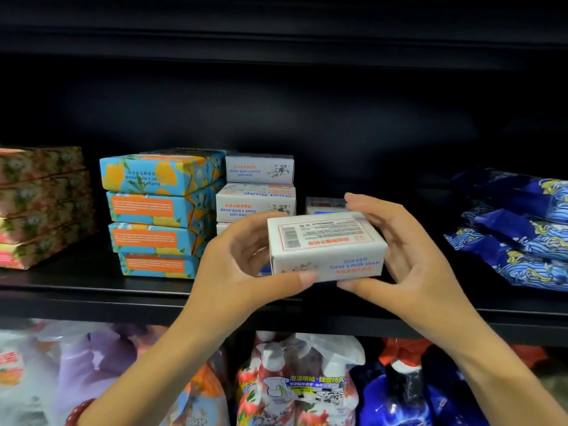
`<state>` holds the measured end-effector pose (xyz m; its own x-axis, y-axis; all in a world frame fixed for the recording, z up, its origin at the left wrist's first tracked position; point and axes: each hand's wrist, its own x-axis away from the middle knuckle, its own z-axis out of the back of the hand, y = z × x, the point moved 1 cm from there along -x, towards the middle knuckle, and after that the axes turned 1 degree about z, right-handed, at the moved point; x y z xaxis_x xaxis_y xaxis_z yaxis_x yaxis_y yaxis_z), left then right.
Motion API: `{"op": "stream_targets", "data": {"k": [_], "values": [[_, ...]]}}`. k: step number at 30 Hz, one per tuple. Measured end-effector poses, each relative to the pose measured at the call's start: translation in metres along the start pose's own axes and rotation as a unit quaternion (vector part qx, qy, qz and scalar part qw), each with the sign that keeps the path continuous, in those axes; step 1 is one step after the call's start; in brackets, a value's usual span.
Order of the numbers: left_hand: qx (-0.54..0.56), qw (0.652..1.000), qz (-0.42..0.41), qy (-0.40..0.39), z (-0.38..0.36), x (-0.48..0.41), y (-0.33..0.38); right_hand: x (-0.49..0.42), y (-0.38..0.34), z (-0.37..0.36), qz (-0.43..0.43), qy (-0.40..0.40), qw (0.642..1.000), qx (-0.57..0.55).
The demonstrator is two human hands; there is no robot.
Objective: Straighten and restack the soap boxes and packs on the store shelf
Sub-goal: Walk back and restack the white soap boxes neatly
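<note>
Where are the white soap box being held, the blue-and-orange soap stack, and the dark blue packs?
White goat's milk soap box point(325, 241): head view, its barcoded top face.
Blue-and-orange soap stack point(144, 209): head view, second box's front.
Dark blue packs point(516, 232): head view, middle pack's wrapper.

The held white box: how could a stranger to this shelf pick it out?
Find the black shelf, then the white stack at its middle, right of the blue-and-orange stack. In front of it, the left hand and right hand hold one white box. Only it is in hand, barcode face up.
</note>
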<state>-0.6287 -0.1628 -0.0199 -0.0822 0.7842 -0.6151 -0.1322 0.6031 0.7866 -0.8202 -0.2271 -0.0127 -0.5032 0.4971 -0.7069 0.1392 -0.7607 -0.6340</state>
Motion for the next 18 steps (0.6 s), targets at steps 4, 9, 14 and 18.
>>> {"op": "stream_targets", "data": {"k": [4,9,14,18], "values": [[-0.081,0.993,-0.084,-0.015,-0.002,0.003,-0.003,0.000,0.001,0.005,-0.100,-0.046,0.994,-0.004],[-0.141,0.979,-0.146,-0.018,-0.007,0.005,-0.009,-0.010,0.000,0.006,-0.160,-0.010,0.984,0.073],[-0.182,0.978,-0.103,-0.008,-0.002,0.003,-0.011,-0.013,-0.010,0.008,-0.083,0.023,0.994,0.063],[-0.082,0.996,0.041,-0.022,0.001,-0.005,-0.006,-0.007,-0.010,0.000,-0.024,0.097,0.984,0.150]]}}
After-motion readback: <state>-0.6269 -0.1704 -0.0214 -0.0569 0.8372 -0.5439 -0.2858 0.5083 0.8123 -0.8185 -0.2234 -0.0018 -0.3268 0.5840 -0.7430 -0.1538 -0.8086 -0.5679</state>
